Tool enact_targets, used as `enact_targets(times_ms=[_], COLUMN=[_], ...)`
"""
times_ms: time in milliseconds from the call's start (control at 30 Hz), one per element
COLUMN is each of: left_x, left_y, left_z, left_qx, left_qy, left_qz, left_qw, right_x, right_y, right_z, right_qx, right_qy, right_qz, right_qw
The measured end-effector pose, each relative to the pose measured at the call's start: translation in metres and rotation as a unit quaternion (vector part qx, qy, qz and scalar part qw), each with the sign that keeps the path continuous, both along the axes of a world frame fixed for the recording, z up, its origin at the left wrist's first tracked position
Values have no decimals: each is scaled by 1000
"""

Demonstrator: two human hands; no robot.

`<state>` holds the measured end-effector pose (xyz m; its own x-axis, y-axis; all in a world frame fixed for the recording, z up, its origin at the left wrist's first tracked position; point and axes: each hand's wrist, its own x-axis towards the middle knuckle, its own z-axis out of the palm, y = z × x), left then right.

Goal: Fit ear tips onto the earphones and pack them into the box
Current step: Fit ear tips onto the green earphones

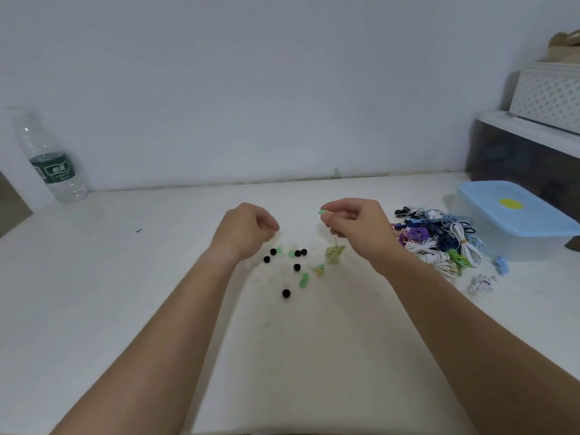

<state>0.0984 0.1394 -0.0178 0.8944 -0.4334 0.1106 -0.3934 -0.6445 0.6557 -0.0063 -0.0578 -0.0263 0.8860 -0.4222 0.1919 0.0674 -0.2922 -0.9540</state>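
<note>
My right hand (354, 226) pinches a yellow-green earphone whose green-tipped bud (322, 211) sticks out to the left. Its coiled cable (334, 254) hangs below the hand to the white table (125, 277). My left hand (251, 229) hovers with curled fingers just above the loose ear tips; whether it holds one is hidden. Several black ear tips (286, 293) and green ear tips (303, 281) lie scattered between the hands. A pile of bundled earphones (439, 243) lies to the right. The blue-lidded plastic box (514, 215) stands behind it, lid on.
A water bottle (50, 158) stands at the back left by the wall. A dark bin (527, 164) with a white basket (549, 95) on top stands at the back right. A small white cable bundle (480, 284) and a blue earphone (501, 264) lie near the pile.
</note>
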Motion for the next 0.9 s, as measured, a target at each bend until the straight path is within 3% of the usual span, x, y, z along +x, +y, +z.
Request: enact_targets(times_ms=[167, 400, 533, 800, 900], left_x=[9, 11, 10, 4, -4], left_y=[-6, -12, -14, -10, -11], left_z=[-7, -15, -19, -21, -21], left_qx=[114, 123, 105, -6, -163], left_qy=[48, 34, 38, -9, 45], left_qz=[-41, -38, -42, -17, -7], left_qw=[991, 991, 993, 1000, 986], right_x=[16, 21, 21, 20, 20], right_y=[9, 8, 9, 11, 9], right_z=[-14, -30, -36, -40, -40], right_qx=[0, 32, -3, -7, 14], right_qy=[-11, -15, 3, 8, -3], right_qz=[15, 29, 36, 66, 76], right_qw=[1000, 999, 999, 998, 997])
